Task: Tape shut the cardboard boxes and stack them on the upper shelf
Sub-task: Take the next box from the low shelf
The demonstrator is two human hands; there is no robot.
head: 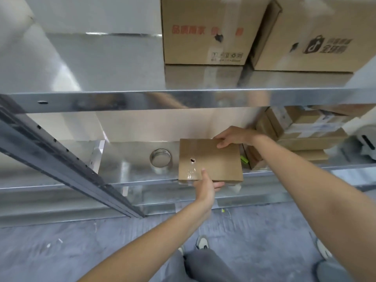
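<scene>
Box (pixel 210 159) flat at lower shelf (pixel 142 176) front edge, beside tape roll (pixel 161 159); pinched at near edge by left hand (pixel 205 182), gripped at far corner by right hand (pixel 234 137). Best lifted level toward upper shelf (pixel 101 78), left of stacked boxes (pixel 205 31).

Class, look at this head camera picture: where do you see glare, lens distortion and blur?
Head view: glare on the metal shelf and the tape strip on the held cardboard box; wide-angle bending bows the shelf beam; the stacked boxes at right look smeared; print on the upper boxes is soft.
</scene>
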